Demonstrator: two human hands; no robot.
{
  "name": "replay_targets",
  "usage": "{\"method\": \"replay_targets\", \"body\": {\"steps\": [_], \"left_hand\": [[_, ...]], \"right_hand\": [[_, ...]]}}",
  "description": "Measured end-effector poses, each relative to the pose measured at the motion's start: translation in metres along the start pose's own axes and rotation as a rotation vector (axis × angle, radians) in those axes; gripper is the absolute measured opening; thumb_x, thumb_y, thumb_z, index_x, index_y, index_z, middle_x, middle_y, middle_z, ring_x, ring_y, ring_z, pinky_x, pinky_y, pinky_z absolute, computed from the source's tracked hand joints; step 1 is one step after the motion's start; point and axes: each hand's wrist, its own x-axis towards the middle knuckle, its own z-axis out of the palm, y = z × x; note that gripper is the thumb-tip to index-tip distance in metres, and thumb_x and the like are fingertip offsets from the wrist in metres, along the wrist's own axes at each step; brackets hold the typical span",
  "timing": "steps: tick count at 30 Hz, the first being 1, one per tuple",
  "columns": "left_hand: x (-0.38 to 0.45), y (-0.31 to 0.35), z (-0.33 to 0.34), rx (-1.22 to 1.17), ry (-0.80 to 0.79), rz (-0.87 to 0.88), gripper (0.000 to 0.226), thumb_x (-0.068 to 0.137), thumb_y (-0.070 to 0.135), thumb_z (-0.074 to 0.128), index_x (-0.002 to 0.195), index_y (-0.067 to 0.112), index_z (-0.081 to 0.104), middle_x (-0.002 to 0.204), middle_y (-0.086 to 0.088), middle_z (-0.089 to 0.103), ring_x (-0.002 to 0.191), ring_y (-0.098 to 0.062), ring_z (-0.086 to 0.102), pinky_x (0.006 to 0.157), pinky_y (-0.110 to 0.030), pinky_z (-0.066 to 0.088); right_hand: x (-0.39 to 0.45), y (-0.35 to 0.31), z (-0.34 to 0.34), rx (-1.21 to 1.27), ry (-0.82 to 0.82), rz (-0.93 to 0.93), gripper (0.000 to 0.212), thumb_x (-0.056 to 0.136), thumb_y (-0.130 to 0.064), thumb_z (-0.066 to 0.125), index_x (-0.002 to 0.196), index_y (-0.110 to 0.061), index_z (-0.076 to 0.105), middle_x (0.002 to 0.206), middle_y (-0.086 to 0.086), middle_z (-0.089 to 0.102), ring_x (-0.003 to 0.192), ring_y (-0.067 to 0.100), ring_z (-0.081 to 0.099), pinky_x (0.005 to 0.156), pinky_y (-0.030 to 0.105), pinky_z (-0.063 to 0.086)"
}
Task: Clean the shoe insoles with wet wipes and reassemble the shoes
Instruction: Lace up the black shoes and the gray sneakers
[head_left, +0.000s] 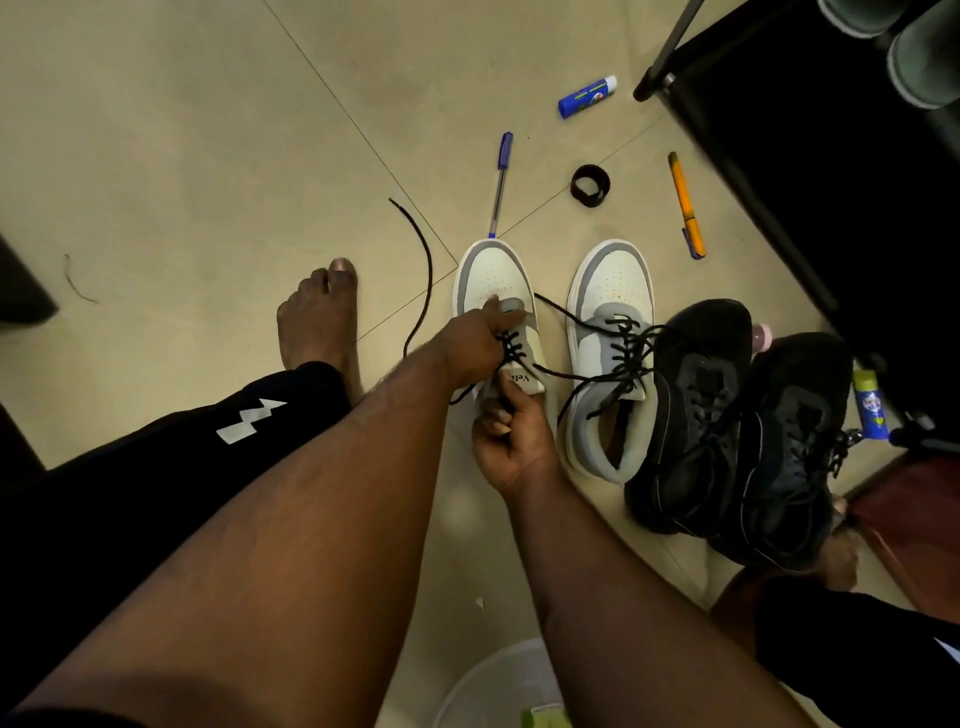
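Nearest the lens, two bare forearms reached down over a translucent tub to the left white-and-grey sneaker on the tiled floor. The left hand curled over the black lace at the eyelets, probably pinning the shoe steady, while the right hand pinched the tongue and pulled it back, likely to keep the opening clear for relacing. No insole or wet wipe showed; the cleaning seemed finished. Its mate, the right sneaker, stood just beside it, loosely laced. A pair of black trainers crowded that side, touching the mate. A pen, glue stick and orange marker lay beyond the toes, apart from the work.
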Motion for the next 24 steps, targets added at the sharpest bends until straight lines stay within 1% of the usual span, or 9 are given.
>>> {"method": "replay_targets", "body": {"steps": [4,7,10,13,15,17,19,21,24], "left_hand": [[0.016,-0.015,0.000,-0.042,0.013,0.014,0.062,0.099,-0.005,0.040,0.153,0.025,0.033,0.166,-0.010,0.002,0.152,-0.022,0.012,0.117,-0.025,0.015],[0.014,-0.018,0.001,-0.116,0.024,0.038,0.058,0.101,-0.004,0.039,0.151,0.025,0.037,0.166,-0.006,0.006,0.151,-0.022,0.014,0.120,-0.030,0.020],[0.018,-0.021,0.001,-0.203,0.014,0.032,0.053,0.103,-0.002,0.039,0.150,0.023,0.040,0.165,-0.002,0.012,0.151,-0.018,0.015,0.115,-0.023,0.020],[0.021,-0.021,0.003,-0.191,0.047,0.045,0.053,0.103,0.000,0.038,0.151,0.023,0.038,0.165,-0.004,0.015,0.150,-0.016,0.016,0.107,-0.015,0.019],[0.021,-0.020,0.004,-0.166,0.057,0.046,0.052,0.104,0.001,0.037,0.152,0.023,0.036,0.165,-0.006,0.014,0.151,-0.016,0.015,0.106,-0.013,0.020],[0.023,-0.019,0.004,-0.163,0.052,0.043,0.052,0.105,0.002,0.036,0.152,0.024,0.036,0.165,-0.007,0.012,0.152,-0.018,0.013,0.112,-0.019,0.019],[0.025,-0.018,0.002,-0.169,0.048,0.031,0.051,0.105,0.002,0.036,0.151,0.024,0.037,0.165,-0.008,0.012,0.152,-0.019,0.011,0.116,-0.024,0.017],[0.025,-0.016,0.000,-0.188,0.047,0.030,0.051,0.103,0.000,0.037,0.150,0.020,0.039,0.164,-0.009,0.016,0.152,-0.017,0.011,0.116,-0.023,0.016],[0.025,-0.016,0.000,-0.224,0.036,0.034,0.052,0.102,-0.002,0.039,0.149,0.020,0.041,0.165,-0.009,0.015,0.152,-0.018,0.012,0.119,-0.025,0.016]], "right_hand": [[0.009,-0.008,0.005,-0.157,0.041,-0.015,0.013,0.100,-0.011,0.045,0.094,-0.021,0.052,0.053,-0.007,0.041,0.034,0.002,0.031,0.029,0.014,0.023],[0.009,-0.012,0.005,-0.210,0.053,-0.007,0.017,0.100,-0.008,0.043,0.088,-0.019,0.049,0.047,-0.006,0.036,0.032,0.003,0.029,0.029,0.014,0.021],[0.008,-0.015,0.007,-0.145,0.004,0.009,0.020,0.099,-0.008,0.044,0.084,-0.019,0.049,0.047,-0.008,0.036,0.030,0.002,0.027,0.027,0.013,0.019],[0.006,-0.016,0.008,-0.089,-0.043,0.031,0.017,0.097,-0.010,0.049,0.083,-0.018,0.054,0.049,-0.009,0.042,0.029,0.003,0.028,0.026,0.013,0.020],[0.003,-0.014,0.009,-0.045,-0.029,0.021,0.013,0.096,-0.014,0.053,0.085,-0.018,0.056,0.052,-0.009,0.046,0.030,0.003,0.029,0.027,0.012,0.021],[0.000,-0.010,0.010,-0.026,0.004,-0.023,0.003,0.094,-0.018,0.057,0.091,-0.018,0.058,0.058,-0.008,0.048,0.031,0.002,0.031,0.028,0.013,0.023],[-0.003,-0.008,0.015,-0.018,0.029,-0.044,0.008,0.093,-0.023,0.059,0.098,-0.018,0.060,0.062,-0.006,0.050,0.033,0.002,0.032,0.029,0.013,0.024],[-0.004,-0.007,0.019,-0.004,0.035,-0.037,0.013,0.094,-0.027,0.058,0.102,-0.017,0.059,0.063,-0.006,0.052,0.033,0.002,0.032,0.029,0.013,0.024],[-0.005,-0.007,0.018,0.012,0.021,-0.025,0.014,0.094,-0.027,0.057,0.100,-0.016,0.059,0.062,-0.005,0.053,0.034,0.002,0.031,0.030,0.013,0.023]]}}
